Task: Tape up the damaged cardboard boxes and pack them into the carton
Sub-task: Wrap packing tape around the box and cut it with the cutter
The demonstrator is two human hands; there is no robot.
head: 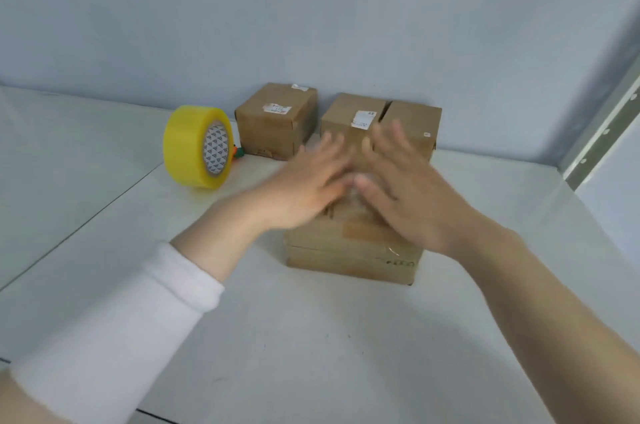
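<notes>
A brown cardboard box [349, 254] sits on the white table in front of me, with a strip of tape on its top. My left hand [304, 184] and my right hand [401, 188] lie flat over the box top, fingers spread and blurred, thumbs nearly touching. Neither hand holds anything. A yellow tape roll [195, 146] stands on its edge at the left. Three more cardboard boxes stand by the wall: one [277, 120] behind the roll, one [349, 115] in the middle, and one [412, 124] beside it. The hands hide most of the near box's top.
A small orange and green object [237, 152] lies between the tape roll and the left box. The white table [311, 337] meets a blue-grey wall at the back. A metal rail [602, 133] runs up the right side.
</notes>
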